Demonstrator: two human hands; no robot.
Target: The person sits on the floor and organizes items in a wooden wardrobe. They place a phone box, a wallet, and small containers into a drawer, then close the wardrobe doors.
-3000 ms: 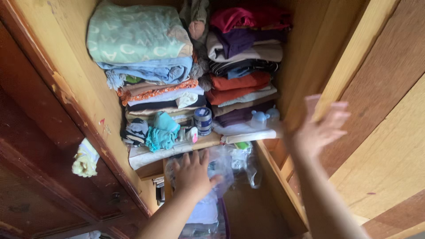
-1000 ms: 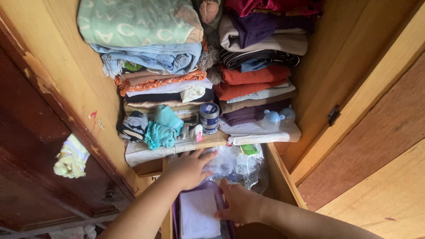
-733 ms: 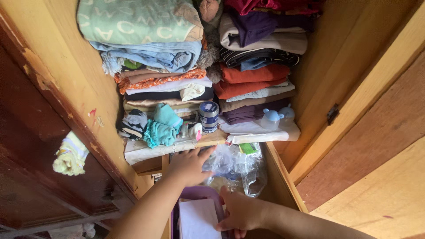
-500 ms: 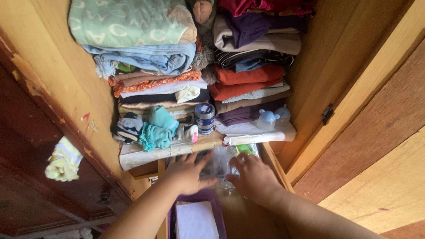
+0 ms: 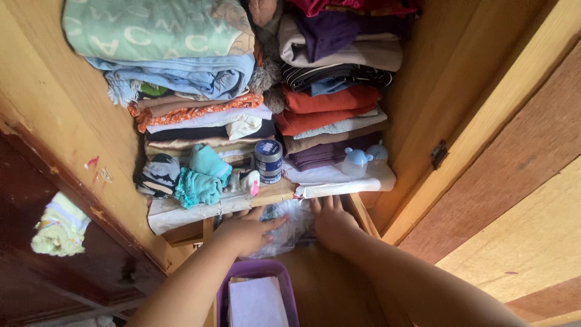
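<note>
So I'm reaching into the wooden wardrobe (image 5: 423, 91), both arms going into the gap under the shelf (image 5: 206, 209). Containers first: there's a purple bin (image 5: 223, 290) near the bottom edge of the view, right below my arms, and it's got a white sheet or folded white thing (image 5: 257, 303) lying in it. Can't tell what else is in there. Up on the shelf's front edge there's a small round blue tin with a pale lid (image 5: 268, 160), standing upright, with a bunch of teal and dark small clothes (image 5: 193, 175) to its left and two pale blue bottle-type things (image 5: 363, 158) to its right, sitting on a folded white cloth (image 5: 339, 180). Behind all that the shelf holds two tall stacks of folded clothes (image 5: 200, 91), one on the left side and one on the right.

Now the grip. My left hand (image 5: 245, 229) is flat on the crinkly clear plastic bag (image 5: 287, 227) that's stuffed just under the shelf's front edge, fingers spread out, pressing rather than closing around it. My right hand (image 5: 331, 221) is just beside it on the bag's right side, fingers stretched forward with the tips going under the shelf edge. It's touching the plastic, but I honestly can't tell whether it has hold of anything. The bag sits between my two hands, above the bin.
</note>
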